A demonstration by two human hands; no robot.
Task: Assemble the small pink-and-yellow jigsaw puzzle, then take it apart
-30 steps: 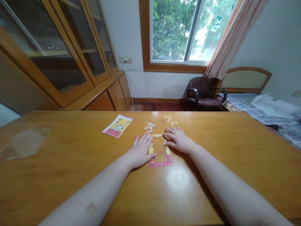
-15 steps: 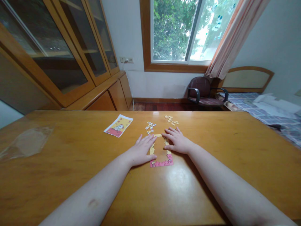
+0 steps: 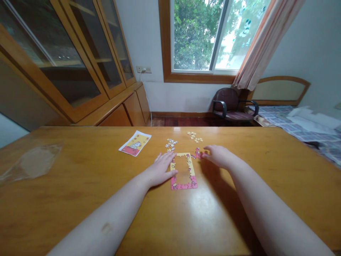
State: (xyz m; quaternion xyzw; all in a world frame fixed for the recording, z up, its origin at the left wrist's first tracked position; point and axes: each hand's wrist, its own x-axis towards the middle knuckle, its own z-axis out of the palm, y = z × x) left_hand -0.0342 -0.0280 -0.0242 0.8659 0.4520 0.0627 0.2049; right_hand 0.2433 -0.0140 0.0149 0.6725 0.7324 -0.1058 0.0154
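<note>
A hollow rectangular puzzle border lies on the wooden table, yellow at the far part and pink along the near end. My left hand rests open and flat on its left side, with fingers stretched and covering part of that edge. To the right of the border, my right hand is over a small group of pink puzzle pieces. Its thumb and forefinger are apart, and the fingertips are at or just touching the pieces. White-and-yellow pieces lie beyond my left hand; yellow pieces sit farther back.
A picture card of the puzzle design lies left of the pieces. Clear plastic wrapping is at the table's left side. Past the far edge stand a chair, a bed and a glass-door cabinet.
My right hand has lifted off the border's right side and moved right to the pink pieces, which now show. My left hand stays in place.
</note>
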